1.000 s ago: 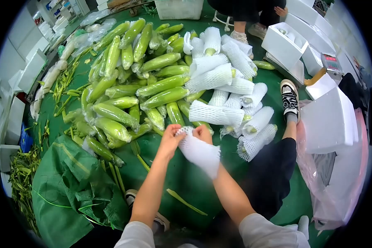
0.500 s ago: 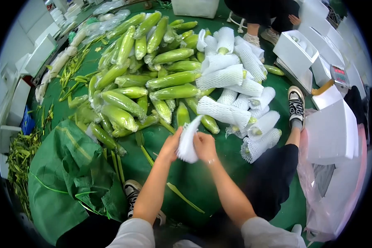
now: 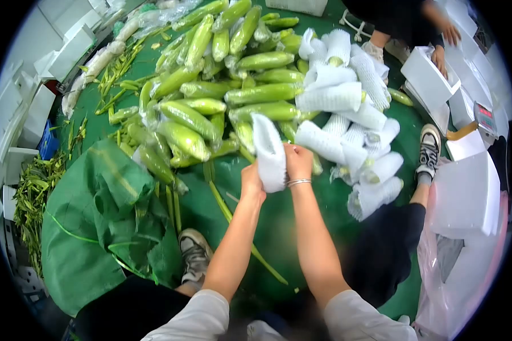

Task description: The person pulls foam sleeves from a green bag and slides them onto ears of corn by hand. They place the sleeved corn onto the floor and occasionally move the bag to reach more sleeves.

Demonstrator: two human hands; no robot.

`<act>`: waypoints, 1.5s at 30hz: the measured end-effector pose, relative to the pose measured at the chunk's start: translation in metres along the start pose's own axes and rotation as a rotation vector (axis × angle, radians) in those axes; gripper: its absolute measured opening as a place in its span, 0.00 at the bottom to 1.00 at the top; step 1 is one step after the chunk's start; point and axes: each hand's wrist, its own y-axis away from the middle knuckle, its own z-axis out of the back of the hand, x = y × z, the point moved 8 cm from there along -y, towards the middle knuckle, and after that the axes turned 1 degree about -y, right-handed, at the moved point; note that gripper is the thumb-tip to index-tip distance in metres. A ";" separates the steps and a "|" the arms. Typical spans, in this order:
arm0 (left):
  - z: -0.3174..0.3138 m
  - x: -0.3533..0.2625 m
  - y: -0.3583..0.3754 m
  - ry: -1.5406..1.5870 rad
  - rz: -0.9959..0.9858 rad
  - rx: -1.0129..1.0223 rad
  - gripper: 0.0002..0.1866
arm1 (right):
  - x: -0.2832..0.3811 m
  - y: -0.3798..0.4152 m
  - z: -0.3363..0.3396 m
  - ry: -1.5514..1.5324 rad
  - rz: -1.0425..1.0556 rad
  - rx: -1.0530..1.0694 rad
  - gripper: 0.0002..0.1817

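A white foam net sleeve (image 3: 269, 153) stands between my two hands, its upper end spread open. My left hand (image 3: 252, 183) is closed on its left side, and my right hand (image 3: 298, 162) is closed against its right side. Whether anything is inside the sleeve cannot be made out. Just beyond my hands lies a heap of plastic-wrapped green corn ears (image 3: 264, 92). To its right is a pile of corn in white foam sleeves (image 3: 330, 99).
A green sack (image 3: 96, 227) lies at the left, near loose leaves (image 3: 37, 199). At the right are white foam boxes (image 3: 429, 79), a scale (image 3: 484, 116) and pink plastic (image 3: 432, 261). Another person's hands (image 3: 440, 58) reach to a box.
The view has shifted, so the heap appears further right and higher. The sleeve now shows a wider mouth at its upper end. The other person's hands have come to a foam box.
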 end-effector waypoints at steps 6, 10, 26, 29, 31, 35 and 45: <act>-0.046 -0.057 0.064 -0.165 0.139 0.039 0.15 | 0.028 0.029 0.017 -0.569 -0.288 0.262 0.12; -0.003 -0.027 0.038 -0.209 -0.023 -0.058 0.15 | -0.012 0.031 0.005 0.073 -0.253 0.292 0.15; 0.003 -0.023 0.116 -0.452 -0.463 0.060 0.14 | -0.016 0.116 0.052 -0.364 -0.111 0.143 0.09; 0.024 0.007 0.108 -0.462 -0.458 0.090 0.17 | -0.051 0.124 0.054 -0.409 -0.195 0.139 0.10; 0.053 0.043 0.088 -0.535 -0.367 0.020 0.14 | -0.076 0.143 0.058 -0.482 -0.213 0.127 0.09; 0.054 0.053 0.072 -0.677 -0.459 -0.209 0.11 | -0.131 0.143 0.046 -0.804 -0.470 -0.093 0.18; -0.221 -0.010 0.034 -0.776 -0.662 0.464 0.28 | 0.028 -0.002 0.116 -0.691 -0.246 -0.178 0.16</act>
